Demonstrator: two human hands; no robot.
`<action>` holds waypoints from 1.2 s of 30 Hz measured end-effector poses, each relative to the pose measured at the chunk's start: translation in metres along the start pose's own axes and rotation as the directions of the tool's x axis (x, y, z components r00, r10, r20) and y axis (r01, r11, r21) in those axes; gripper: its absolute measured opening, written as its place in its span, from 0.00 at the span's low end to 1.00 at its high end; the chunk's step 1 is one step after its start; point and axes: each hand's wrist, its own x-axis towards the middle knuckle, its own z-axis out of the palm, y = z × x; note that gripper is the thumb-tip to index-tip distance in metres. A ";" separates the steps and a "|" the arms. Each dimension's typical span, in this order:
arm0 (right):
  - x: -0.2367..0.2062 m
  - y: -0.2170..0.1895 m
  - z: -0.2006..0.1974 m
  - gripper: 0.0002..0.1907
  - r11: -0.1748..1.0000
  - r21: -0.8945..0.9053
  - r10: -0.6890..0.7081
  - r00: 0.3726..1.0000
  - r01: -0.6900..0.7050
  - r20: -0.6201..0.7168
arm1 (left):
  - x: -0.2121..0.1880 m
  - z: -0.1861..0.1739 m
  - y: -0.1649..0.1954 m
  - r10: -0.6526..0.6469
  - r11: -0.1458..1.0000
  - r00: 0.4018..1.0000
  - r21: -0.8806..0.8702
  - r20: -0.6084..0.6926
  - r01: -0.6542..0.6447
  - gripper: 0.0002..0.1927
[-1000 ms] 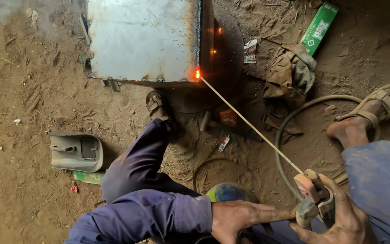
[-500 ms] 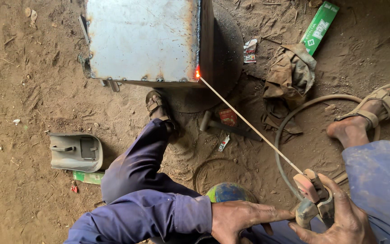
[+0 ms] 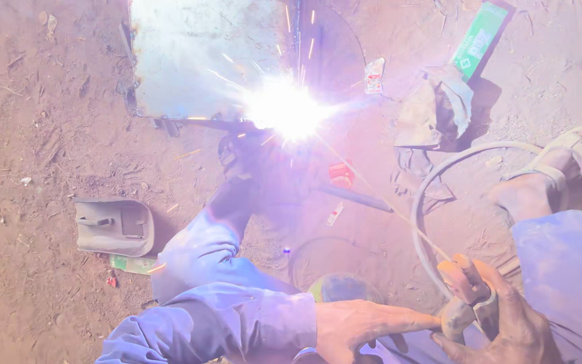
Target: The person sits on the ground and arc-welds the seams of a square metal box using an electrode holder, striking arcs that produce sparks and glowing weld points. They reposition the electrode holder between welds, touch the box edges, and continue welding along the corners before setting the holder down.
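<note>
My right hand (image 3: 506,330) grips an electrode holder (image 3: 463,296) at the lower right. A long thin welding rod (image 3: 399,212) runs from it up and left to the lower right corner of a metal box (image 3: 197,54). A bright white arc (image 3: 284,108) with flying sparks burns at the rod's tip. My left hand (image 3: 365,327) reaches across from a blue sleeve, fingers extended against the holder, steadying it. A grey cable (image 3: 439,182) loops from the holder over the dirt.
A grey welding face shield (image 3: 114,227) lies on the dirt at the left. Crumpled gloves or cloth (image 3: 436,111) and a green rod packet (image 3: 478,40) lie at the upper right. My sandalled feet (image 3: 554,168) and blue trouser legs flank the work.
The rod tip only glowed orange at the box corner before. Now a blinding arc has struck there, throwing sparks and washing the scene in violet light. The hands have barely moved.
</note>
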 end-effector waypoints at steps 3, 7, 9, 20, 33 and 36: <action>-0.002 -0.003 0.000 0.58 0.994 0.090 -0.065 0.998 0.067 -0.023 | 0.002 0.000 0.004 -0.046 0.999 0.999 -0.001 0.012 0.046 0.52; 0.001 -0.005 -0.001 0.64 0.999 -0.041 0.033 0.999 -0.033 0.009 | 0.005 -0.005 0.005 0.027 1.000 1.000 -0.012 0.015 -0.027 0.56; 0.003 -0.009 -0.001 0.63 0.999 -0.045 0.007 1.000 -0.007 0.002 | 0.006 -0.004 0.005 -0.007 0.997 1.000 -0.071 0.023 0.008 0.58; 0.007 -0.006 0.003 0.54 0.980 0.008 -0.198 0.974 0.200 -0.114 | 0.005 0.004 -0.023 -0.054 0.990 0.995 -0.124 0.087 0.065 0.64; -0.008 0.036 0.006 0.62 0.988 -0.057 -0.140 0.990 0.140 0.012 | 0.004 0.007 -0.025 0.008 1.000 0.999 0.026 0.047 -0.009 0.61; -0.006 0.032 0.005 0.62 0.987 -0.024 -0.162 0.987 0.162 0.005 | 0.005 0.007 -0.023 -0.004 1.000 0.999 0.005 0.047 0.004 0.60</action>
